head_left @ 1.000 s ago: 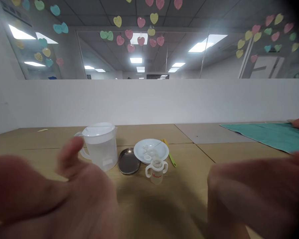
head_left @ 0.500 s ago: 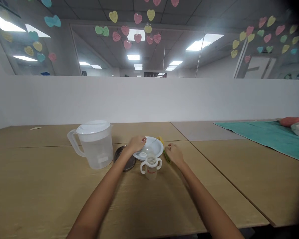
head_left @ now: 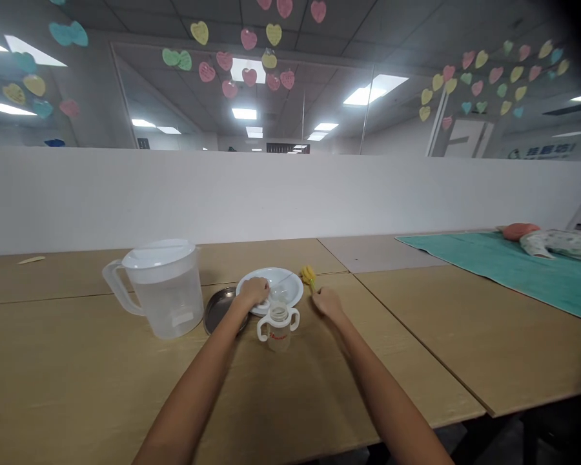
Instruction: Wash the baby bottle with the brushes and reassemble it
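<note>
Up close, bottle (head_left: 279, 336): stands up, open on top, with two white handles. Arms should go around it, not bump it.
Left hand (head_left: 255, 290): over the left part of the bowl. Its fingertips are hidden, so I can't tell if they pinch anything.
Right hand (head_left: 326, 301): fingers look closed on the green stick of the yellow brush (head_left: 308, 276), just right of the bowl. A snug grip low on the stick should stop wobbles.
White bowl (head_left: 298, 290): just behind the bottle. A light touch should keep it from sliding. The clear bits (head_left: 281, 292) inside are hard to make out.
Metal dish (head_left: 216, 312): partly covered by the left arm.
Jug (head_left: 164, 300): left of the dish, lid on.
Green cloth (head_left: 479, 258): far right; the lump on it is unclear.
</note>
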{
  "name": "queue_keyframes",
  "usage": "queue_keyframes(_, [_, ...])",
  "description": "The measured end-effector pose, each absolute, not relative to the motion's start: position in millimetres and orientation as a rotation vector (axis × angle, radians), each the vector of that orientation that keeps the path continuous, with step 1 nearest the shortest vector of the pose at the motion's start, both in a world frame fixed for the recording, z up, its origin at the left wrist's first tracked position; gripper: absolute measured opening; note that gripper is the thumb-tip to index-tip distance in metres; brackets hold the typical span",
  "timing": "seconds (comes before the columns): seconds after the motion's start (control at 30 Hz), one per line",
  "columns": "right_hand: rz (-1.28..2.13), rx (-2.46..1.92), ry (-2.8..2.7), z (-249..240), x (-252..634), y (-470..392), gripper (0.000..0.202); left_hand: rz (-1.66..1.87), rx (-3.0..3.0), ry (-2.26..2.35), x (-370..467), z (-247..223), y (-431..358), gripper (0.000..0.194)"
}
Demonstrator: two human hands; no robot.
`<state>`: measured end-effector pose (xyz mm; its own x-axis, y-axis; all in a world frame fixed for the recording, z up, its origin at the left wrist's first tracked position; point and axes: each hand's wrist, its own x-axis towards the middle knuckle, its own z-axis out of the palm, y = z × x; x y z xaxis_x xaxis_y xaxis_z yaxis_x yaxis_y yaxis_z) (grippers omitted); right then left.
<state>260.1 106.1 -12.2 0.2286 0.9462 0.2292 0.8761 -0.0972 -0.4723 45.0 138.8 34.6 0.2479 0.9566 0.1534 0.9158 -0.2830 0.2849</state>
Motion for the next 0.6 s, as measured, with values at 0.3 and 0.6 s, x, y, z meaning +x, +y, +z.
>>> queue_keyframes(0.3, [-0.044,-1.612,-1.397,23.0,257.7,82.6,0.035,1.01,2.029,1.404,41.8,58.5,131.7,0.007])
queue_keyframes(0.6, [-0.332,-1.453,-1.639,9.2,230.9,76.2,0.031,1.372,1.543,0.932,47.4,92.2,101.6,0.039])
